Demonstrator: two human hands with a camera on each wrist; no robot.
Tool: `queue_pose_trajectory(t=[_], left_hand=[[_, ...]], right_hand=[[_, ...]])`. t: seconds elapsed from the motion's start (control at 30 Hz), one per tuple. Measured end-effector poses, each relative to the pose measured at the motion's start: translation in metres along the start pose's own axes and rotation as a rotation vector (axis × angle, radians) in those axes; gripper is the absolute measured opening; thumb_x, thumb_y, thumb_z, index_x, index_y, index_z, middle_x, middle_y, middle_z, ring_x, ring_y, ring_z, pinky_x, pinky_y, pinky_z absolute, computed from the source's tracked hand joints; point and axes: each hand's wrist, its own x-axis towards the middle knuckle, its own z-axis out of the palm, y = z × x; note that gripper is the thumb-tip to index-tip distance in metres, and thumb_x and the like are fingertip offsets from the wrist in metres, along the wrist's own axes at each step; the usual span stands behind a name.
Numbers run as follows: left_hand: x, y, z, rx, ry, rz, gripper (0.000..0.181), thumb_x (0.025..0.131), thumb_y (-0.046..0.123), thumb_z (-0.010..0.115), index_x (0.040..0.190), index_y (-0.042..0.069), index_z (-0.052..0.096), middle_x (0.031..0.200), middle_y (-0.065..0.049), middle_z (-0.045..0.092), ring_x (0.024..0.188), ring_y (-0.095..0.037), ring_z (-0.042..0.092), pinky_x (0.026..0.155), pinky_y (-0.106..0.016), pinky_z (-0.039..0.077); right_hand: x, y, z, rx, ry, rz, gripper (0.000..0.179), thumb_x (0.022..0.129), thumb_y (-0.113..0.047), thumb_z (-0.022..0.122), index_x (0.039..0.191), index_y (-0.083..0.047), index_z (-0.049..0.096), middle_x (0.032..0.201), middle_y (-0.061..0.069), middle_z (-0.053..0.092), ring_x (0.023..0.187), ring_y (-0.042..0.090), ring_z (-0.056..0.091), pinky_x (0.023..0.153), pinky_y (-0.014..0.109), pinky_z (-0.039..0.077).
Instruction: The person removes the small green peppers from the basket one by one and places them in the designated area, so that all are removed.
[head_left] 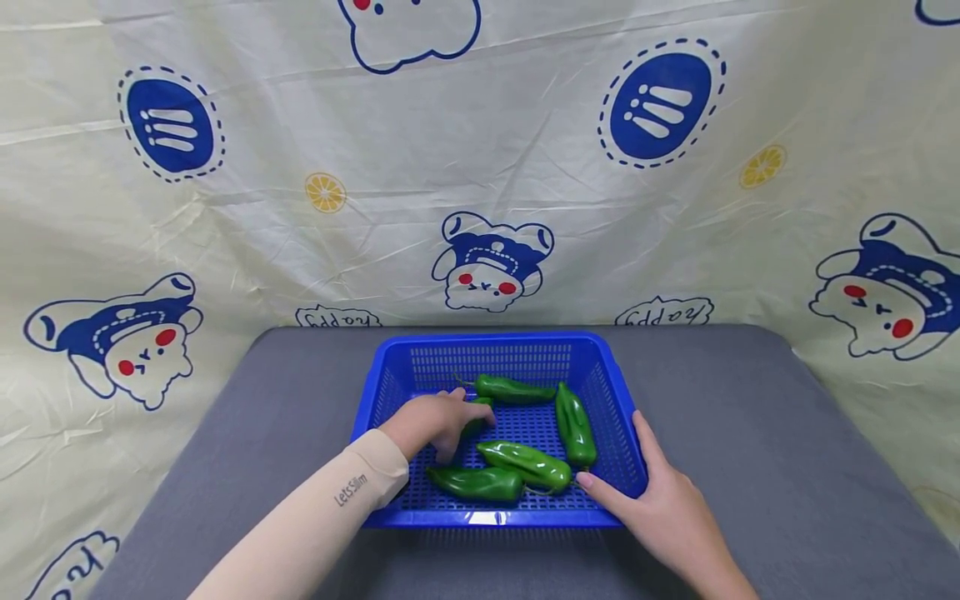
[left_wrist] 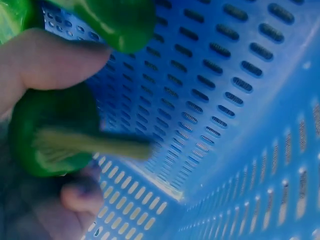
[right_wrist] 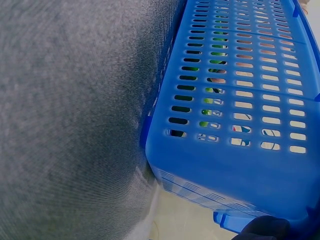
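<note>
A blue plastic basket (head_left: 491,518) with slotted walls holds several glossy green peppers. Inside its left half, my left hand (head_left: 438,419) grips one green pepper (head_left: 477,423), mostly covered by the fingers in the head view. The left wrist view shows that pepper's stem end (left_wrist: 55,162) between thumb and fingers, its stem pointing right. My right hand (head_left: 667,500) holds the basket's near right corner, thumb over the rim and fingers outside. Around the left hand lie a pepper at the back (head_left: 513,389), one along the right (head_left: 575,425), and two in front (head_left: 525,464).
The basket stands on a grey cloth-covered table (head_left: 720,400), which extends to both sides of it. A pale curtain (head_left: 405,150) printed with cartoon animals and orange slices hangs behind and at the sides.
</note>
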Motion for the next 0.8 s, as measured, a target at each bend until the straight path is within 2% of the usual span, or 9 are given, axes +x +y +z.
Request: queue_pose_trajectory(t=[0.1, 0.2, 0.43, 0.57, 0.7, 0.8], left_hand=[[0.001, 0.000, 0.000, 0.011, -0.002, 0.013, 0.089, 0.072, -0.004, 0.081, 0.137, 0.045, 0.045, 0.142, -0.008, 0.050, 0.123, -0.022, 0.049, 0.085, -0.040, 0.053], [0.001, -0.001, 0.000, -0.002, 0.002, 0.022, 0.088, 0.072, -0.005, 0.080, 0.137, 0.043, 0.044, 0.136, -0.007, 0.056, 0.106, -0.019, 0.050, 0.076, -0.035, 0.051], [-0.001, -0.006, -0.004, 0.005, 0.024, 0.066, 0.089, 0.069, 0.005, 0.086, 0.138, 0.040, 0.043, 0.124, 0.001, 0.061, 0.092, -0.015, 0.054, 0.072, -0.032, 0.050], [-0.011, -0.012, -0.012, -0.062, 0.074, 0.102, 0.094, 0.067, 0.011, 0.089, 0.142, 0.039, 0.040, 0.123, 0.001, 0.062, 0.093, -0.014, 0.056, 0.075, -0.033, 0.052], [-0.027, -0.021, -0.022, -0.159, 0.147, 0.160, 0.095, 0.067, 0.017, 0.091, 0.145, 0.035, 0.040, 0.130, -0.001, 0.062, 0.101, -0.016, 0.058, 0.090, -0.040, 0.052], [-0.040, -0.029, -0.027, -0.226, 0.204, 0.185, 0.093, 0.069, 0.023, 0.091, 0.145, 0.035, 0.039, 0.133, -0.001, 0.059, 0.105, -0.019, 0.058, 0.091, -0.043, 0.051]], right_hand=[[0.000, 0.001, 0.000, -0.003, 0.000, 0.001, 0.119, 0.079, -0.080, 0.057, 0.160, -0.021, -0.007, 0.152, 0.032, 0.036, 0.132, 0.052, 0.045, 0.092, 0.065, 0.045], [0.001, 0.001, 0.001, -0.004, -0.002, 0.002, 0.119, 0.079, -0.080, 0.057, 0.160, -0.020, -0.007, 0.152, 0.033, 0.036, 0.132, 0.053, 0.045, 0.092, 0.065, 0.045], [0.001, 0.001, 0.001, -0.010, 0.002, 0.000, 0.119, 0.079, -0.080, 0.057, 0.160, -0.022, -0.008, 0.152, 0.033, 0.036, 0.132, 0.053, 0.045, 0.091, 0.065, 0.045], [0.002, 0.001, 0.001, -0.009, 0.003, -0.002, 0.119, 0.079, -0.080, 0.057, 0.160, -0.023, -0.009, 0.152, 0.033, 0.036, 0.132, 0.053, 0.045, 0.090, 0.064, 0.046], [0.002, 0.002, 0.001, -0.005, 0.000, -0.003, 0.119, 0.079, -0.080, 0.057, 0.160, -0.022, -0.009, 0.152, 0.033, 0.036, 0.131, 0.053, 0.046, 0.090, 0.064, 0.046], [0.002, 0.002, 0.001, 0.000, -0.002, -0.003, 0.119, 0.079, -0.079, 0.057, 0.160, -0.021, -0.009, 0.151, 0.033, 0.037, 0.131, 0.052, 0.046, 0.090, 0.064, 0.046]])
